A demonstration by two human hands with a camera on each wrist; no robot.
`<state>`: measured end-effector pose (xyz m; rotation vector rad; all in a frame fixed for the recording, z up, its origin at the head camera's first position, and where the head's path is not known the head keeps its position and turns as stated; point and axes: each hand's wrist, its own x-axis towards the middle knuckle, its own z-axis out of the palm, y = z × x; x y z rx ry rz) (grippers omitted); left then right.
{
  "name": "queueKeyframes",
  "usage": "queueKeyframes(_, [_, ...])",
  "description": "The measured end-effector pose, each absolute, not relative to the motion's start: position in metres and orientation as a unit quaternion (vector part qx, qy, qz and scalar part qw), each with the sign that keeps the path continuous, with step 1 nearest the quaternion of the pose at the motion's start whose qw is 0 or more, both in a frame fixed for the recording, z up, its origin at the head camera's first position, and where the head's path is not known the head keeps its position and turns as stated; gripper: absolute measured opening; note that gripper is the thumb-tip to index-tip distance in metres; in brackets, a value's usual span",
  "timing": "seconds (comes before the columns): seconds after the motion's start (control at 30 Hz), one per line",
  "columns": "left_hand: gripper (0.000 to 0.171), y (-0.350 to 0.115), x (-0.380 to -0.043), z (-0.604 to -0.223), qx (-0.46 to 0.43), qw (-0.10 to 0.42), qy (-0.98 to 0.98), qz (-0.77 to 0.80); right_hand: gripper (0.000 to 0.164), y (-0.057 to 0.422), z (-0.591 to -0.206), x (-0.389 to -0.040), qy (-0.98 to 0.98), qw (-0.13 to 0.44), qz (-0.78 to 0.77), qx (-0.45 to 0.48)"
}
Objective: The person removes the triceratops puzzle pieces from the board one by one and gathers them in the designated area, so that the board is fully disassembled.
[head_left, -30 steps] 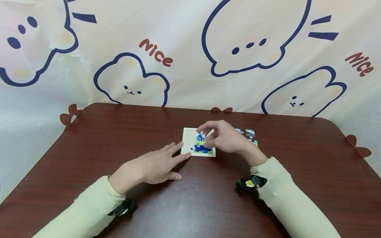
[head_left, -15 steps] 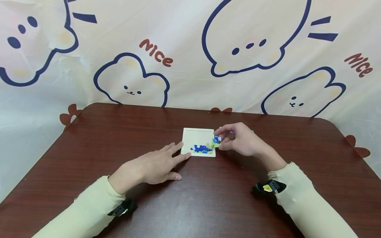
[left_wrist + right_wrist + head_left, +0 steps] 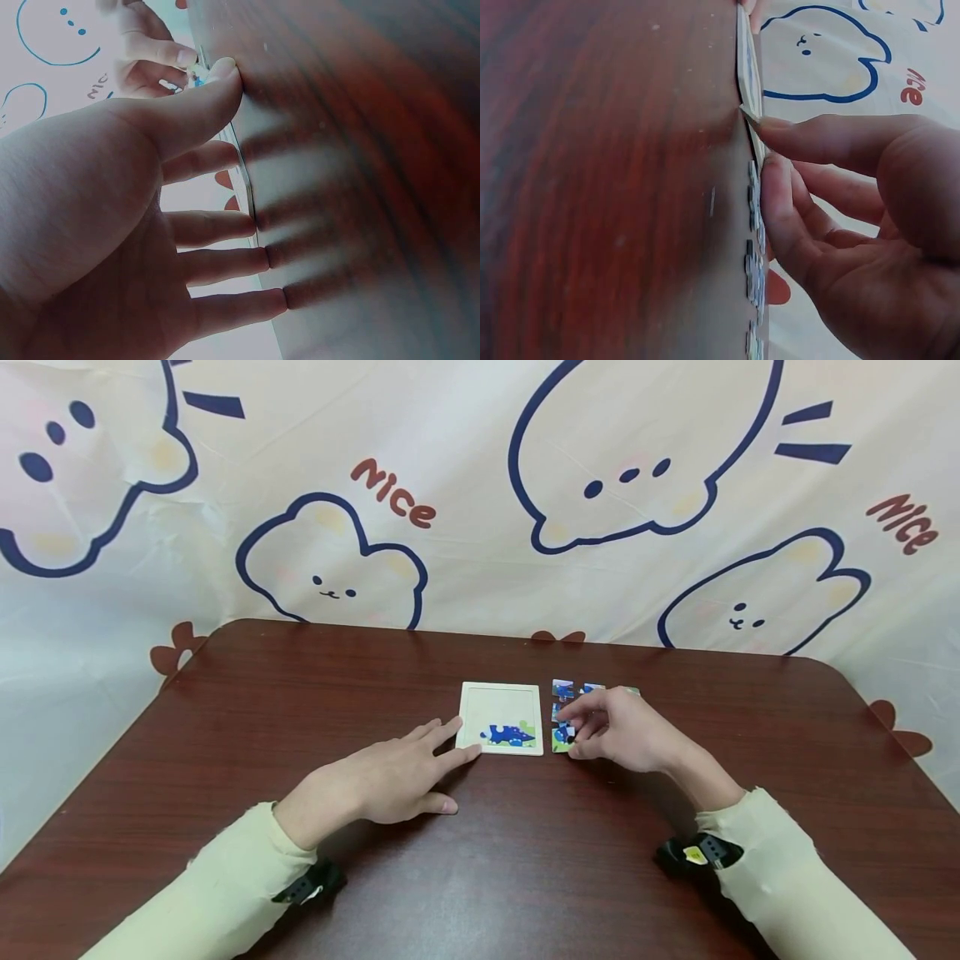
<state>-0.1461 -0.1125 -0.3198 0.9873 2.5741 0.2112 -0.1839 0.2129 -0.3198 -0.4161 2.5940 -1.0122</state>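
A white puzzle tray [image 3: 487, 697] lies on the table, with a blue-and-green assembled strip [image 3: 510, 735] along its lower right inside. My left hand [image 3: 393, 777] has its fingers spread, two fingertips touching the tray's left edge and lower left corner. Just right of the tray, my right hand [image 3: 626, 731] pinches a blue-and-green puzzle piece [image 3: 561, 740] between thumb and fingers, low at the table. In the right wrist view only a thin edge of that piece [image 3: 748, 115] shows at the thumb tip.
Loose puzzle pieces [image 3: 562, 688] lie right of the tray, partly hidden behind my right hand; another piece [image 3: 592, 687] is beside them. The brown table [image 3: 480, 877] ends at a printed cloth backdrop [image 3: 465, 577].
My right hand has carried the puzzle piece from over the tray, rightward and then down beside it, uncovering the tray's upper part. The left hand stays in place.
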Motion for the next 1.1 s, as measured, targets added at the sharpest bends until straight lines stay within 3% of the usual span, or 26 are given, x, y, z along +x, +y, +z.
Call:
queueKeyframes(0.83, [0.068,-0.1125,-0.1463,-0.3199,0.350,0.188,0.914,0.076,0.043,0.2140,-0.3232,-0.1821,0.920,0.153,-0.336,-0.132])
queueKeyframes(1.1, [0.069,-0.1122,-0.1462,-0.3192,0.351,0.184,0.915,0.076,0.036,0.2145,-0.3216,-0.1835,0.926,0.133,-0.326,-0.137])
